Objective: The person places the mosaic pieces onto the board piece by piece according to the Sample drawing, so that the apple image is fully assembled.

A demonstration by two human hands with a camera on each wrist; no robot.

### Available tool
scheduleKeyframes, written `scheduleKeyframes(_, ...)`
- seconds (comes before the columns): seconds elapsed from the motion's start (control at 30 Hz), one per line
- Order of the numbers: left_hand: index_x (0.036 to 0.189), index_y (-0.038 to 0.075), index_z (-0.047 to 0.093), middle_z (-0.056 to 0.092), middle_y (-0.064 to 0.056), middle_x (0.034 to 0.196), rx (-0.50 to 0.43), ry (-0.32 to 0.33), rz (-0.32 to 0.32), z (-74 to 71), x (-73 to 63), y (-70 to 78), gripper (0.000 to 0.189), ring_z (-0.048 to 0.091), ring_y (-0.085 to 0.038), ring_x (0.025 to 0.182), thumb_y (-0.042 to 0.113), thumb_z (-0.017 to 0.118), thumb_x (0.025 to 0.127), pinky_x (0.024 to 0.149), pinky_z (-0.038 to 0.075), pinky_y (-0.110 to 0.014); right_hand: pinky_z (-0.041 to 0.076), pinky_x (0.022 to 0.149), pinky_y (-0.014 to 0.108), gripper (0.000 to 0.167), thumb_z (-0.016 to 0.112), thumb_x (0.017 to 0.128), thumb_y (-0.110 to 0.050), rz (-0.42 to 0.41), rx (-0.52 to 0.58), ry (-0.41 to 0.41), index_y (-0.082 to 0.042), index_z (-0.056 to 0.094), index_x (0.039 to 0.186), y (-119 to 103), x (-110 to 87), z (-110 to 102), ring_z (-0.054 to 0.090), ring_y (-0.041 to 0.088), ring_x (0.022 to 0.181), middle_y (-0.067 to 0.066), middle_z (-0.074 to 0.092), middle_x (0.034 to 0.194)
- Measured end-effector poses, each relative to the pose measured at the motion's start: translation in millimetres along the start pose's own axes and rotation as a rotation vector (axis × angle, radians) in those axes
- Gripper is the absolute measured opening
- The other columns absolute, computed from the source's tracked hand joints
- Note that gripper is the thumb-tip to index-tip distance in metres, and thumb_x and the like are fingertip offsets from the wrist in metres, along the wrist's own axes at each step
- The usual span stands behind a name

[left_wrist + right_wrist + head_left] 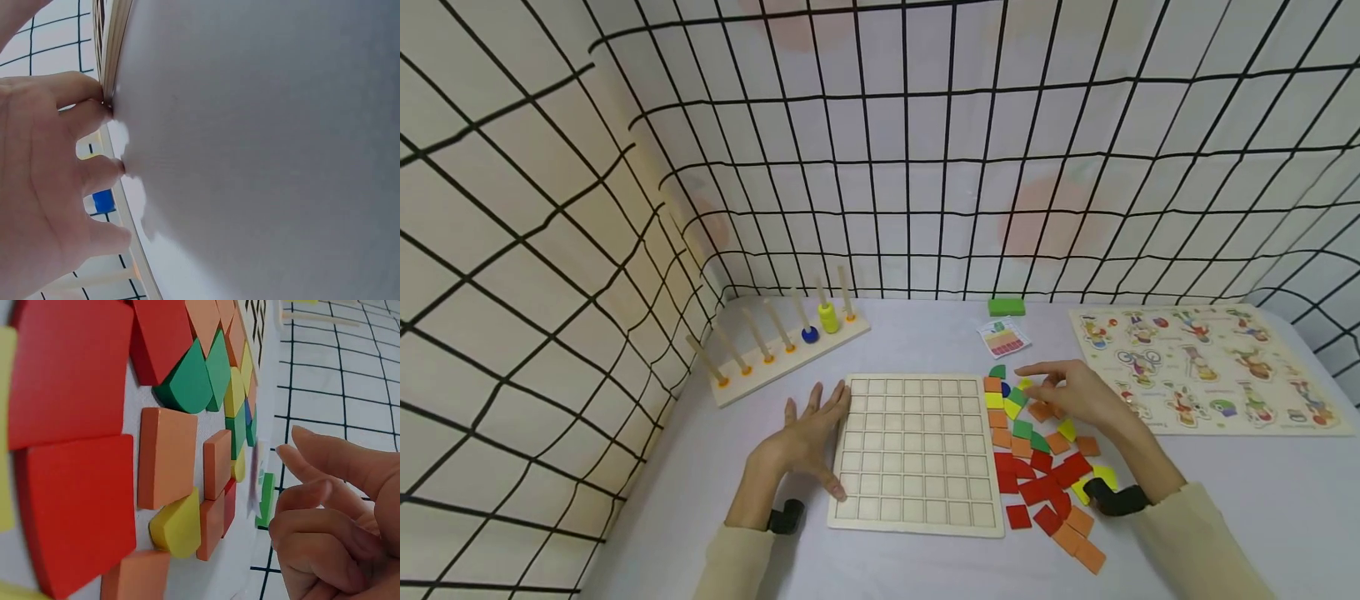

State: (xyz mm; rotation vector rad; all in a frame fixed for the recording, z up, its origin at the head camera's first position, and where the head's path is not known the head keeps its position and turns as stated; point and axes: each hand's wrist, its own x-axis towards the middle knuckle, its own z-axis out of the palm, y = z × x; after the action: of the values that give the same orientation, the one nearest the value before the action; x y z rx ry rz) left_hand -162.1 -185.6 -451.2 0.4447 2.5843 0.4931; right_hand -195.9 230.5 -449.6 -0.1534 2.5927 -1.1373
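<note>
A pale wooden grid board (917,454) lies flat in the middle of the table. Along its left edge the left hand (805,437) rests with spread fingers, thumb near the lower corner. In the left wrist view its fingertips (111,167) touch down beside the board. Over the upper part of a scatter of small coloured blocks hovers the right hand (1078,396), its index finger reaching forward and the other fingers bent. Nothing shows between its fingers. Among the blocks are red squares (78,512), orange squares (165,456), a green rounded block (187,381) and a yellow one (178,528).
A peg stand (790,362) with blue and yellow beads stands at the back left. Behind the blocks lie a printed card (1004,338) and a green block (1006,307). A picture puzzle board (1210,367) is at the right. Black wire mesh (880,167) surrounds the table.
</note>
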Motion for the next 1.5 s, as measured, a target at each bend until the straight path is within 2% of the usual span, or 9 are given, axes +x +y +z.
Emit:
scheduleKeyframes(0.37,0.167,0.008,0.008,0.001,-0.01,0.176,0.005,0.003,-0.017,1.2,-3.2,5.2,0.155,-0.007,-0.04,0.162,0.036,0.102,0.047,0.124,-0.007,-0.074,0.038,0.058,0.024,0.04,0.067,0.1,-0.024,0.088,0.018,0.017,-0.003,0.069,0.134,-0.1,20.5,1.9,0.054,0.022,0.086,0.008,0.057,0.09)
scheduleKeyframes(0.47,0.167,0.008,0.008,0.001,-0.01,0.176,0.003,0.003,-0.011,1.5,-3.4,5.6,0.155,-0.007,-0.04,0.162,0.036,0.102,0.048,0.123,-0.007,-0.074,0.04,0.058,0.024,0.039,0.069,0.098,-0.021,0.108,0.037,-0.004,-0.002,0.07,0.132,1.3,21.7,1.9,0.057,0.022,0.08,0.009,0.063,0.084)
scheduleKeyframes(0.6,0.167,0.008,0.007,0.0,-0.01,0.176,0.002,0.0,-0.011,1.4,-3.4,5.8,0.155,-0.007,-0.04,0.162,0.035,0.102,0.048,0.124,-0.006,-0.074,0.044,0.066,0.027,0.038,0.071,0.095,-0.018,0.14,0.05,-0.054,-0.004,0.072,0.13,4.8,19.9,1.5,0.06,0.021,0.084,0.01,0.071,0.091)
scheduleKeyframes(0.7,0.167,0.008,0.007,0.0,-0.009,0.176,-0.004,-0.004,-0.016,2.5,-2.6,4.8,0.155,-0.008,-0.04,0.162,0.035,0.103,0.048,0.125,-0.004,-0.072,0.043,0.065,0.026,0.037,0.072,0.094,-0.017,0.142,0.047,-0.081,-0.005,0.072,0.13,8.0,18.4,1.4,0.058,0.021,0.085,0.008,0.068,0.094)
scheduleKeyframes(0.87,0.167,0.008,0.005,-0.001,-0.01,0.176,-0.014,-0.002,-0.012,3.0,-1.5,3.7,0.156,-0.009,-0.04,0.162,0.035,0.103,0.048,0.127,0.0,-0.07,0.041,0.057,0.023,0.038,0.073,0.093,-0.012,0.117,0.06,-0.095,-0.002,0.071,0.13,11.7,17.8,1.2,0.055,0.018,0.074,0.003,0.06,0.08)
scheduleKeyframes(1.03,0.167,0.009,0.004,-0.004,-0.01,0.176,-0.019,-0.007,0.0,2.3,-1.8,2.1,0.157,-0.01,-0.04,0.162,0.036,0.103,0.049,0.127,0.0,-0.07,0.04,0.057,0.024,0.038,0.076,0.09,-0.013,0.115,0.047,-0.099,0.001,0.071,0.125,12.5,18.4,0.7,0.052,0.018,0.068,-0.001,0.049,0.069)
scheduleKeyframes(1.13,0.167,0.009,0.003,-0.005,-0.01,0.176,-0.02,-0.015,0.009,1.2,-1.2,-0.6,0.157,-0.011,-0.04,0.161,0.037,0.103,0.05,0.127,0.0,-0.07,0.041,0.063,0.026,0.037,0.078,0.089,-0.016,0.15,0.029,-0.092,-0.001,0.071,0.121,11.1,19.0,0.7,0.055,0.019,0.074,0.001,0.05,0.072)
scheduleKeyframes(1.33,0.167,0.011,0.003,-0.005,-0.008,0.176,0.016,-0.018,0.025,-2.5,0.9,-5.8,0.157,-0.009,-0.037,0.162,0.039,0.103,0.05,0.127,0.0,-0.07,0.046,0.072,0.028,0.036,0.079,0.088,-0.018,0.182,-0.003,-0.1,0.0,0.07,0.118,9.3,18.3,-0.3,0.06,0.022,0.089,0.01,0.069,0.096)
scheduleKeyframes(1.5,0.167,0.008,0.003,-0.004,-0.01,0.176,0.005,-0.017,0.028,-2.9,1.5,-5.2,0.158,-0.008,-0.039,0.162,0.038,0.103,0.049,0.126,0.001,-0.071,0.043,0.064,0.027,0.038,0.08,0.087,-0.02,0.193,-0.009,-0.095,0.002,0.068,0.115,8.8,17.5,0.7,0.058,0.019,0.072,0.003,0.059,0.075)
